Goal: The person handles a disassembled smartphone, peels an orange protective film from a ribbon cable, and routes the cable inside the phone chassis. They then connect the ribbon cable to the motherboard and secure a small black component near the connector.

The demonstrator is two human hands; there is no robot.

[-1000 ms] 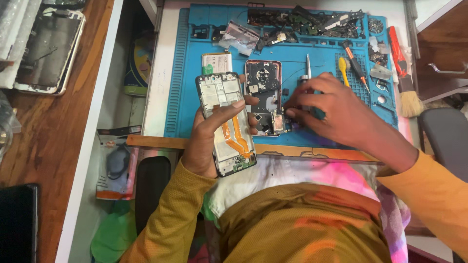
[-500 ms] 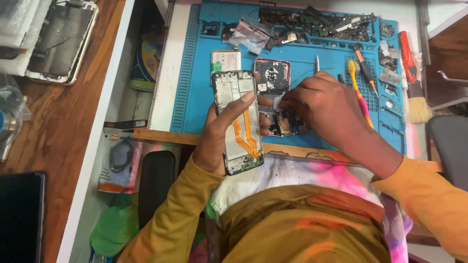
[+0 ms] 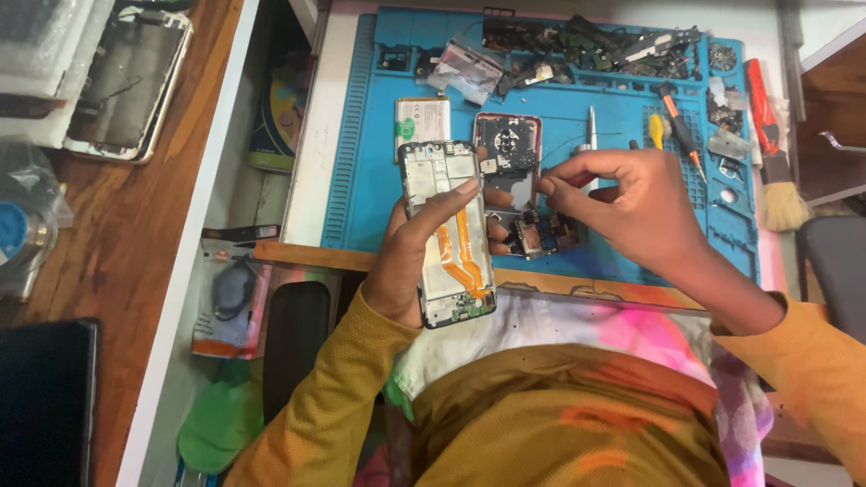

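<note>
Pinching thumb and forefinger together, the right hand (image 3: 631, 203) hovers above a second opened phone (image 3: 507, 171) lying back-up on the blue repair mat (image 3: 361, 180); whatever sits between the fingertips is too small to make out. Half a second ago those fingers were pressed low against the loose parts near the phone's lower end; they have since lifted and drawn toward its middle, which suggests a small piece is being picked out or carried rather than worked in place. The left hand (image 3: 415, 257) clamps an open phone frame (image 3: 448, 230), thumb laid across its face and fingers wrapped behind, its orange flex cables (image 3: 460, 248) exposed. The frame stands tilted up off the mat, just beside the flat phone, and has shifted little over the past second, so it appears to be waiting while the right hand does the fine work.

A cluster of small dark components (image 3: 539, 236) rests on the mat below the right fingers. A white battery (image 3: 422, 117) lies just above the frame. Farther out are a metal-tipped tool (image 3: 591, 135), screwdrivers (image 3: 677, 122), a heap of scrap parts (image 3: 586, 45) and a brush (image 3: 780, 194) at the mat's right edge. Another stripped phone (image 3: 126, 81) lies on the wooden desk (image 3: 117, 261) to the left.
</note>
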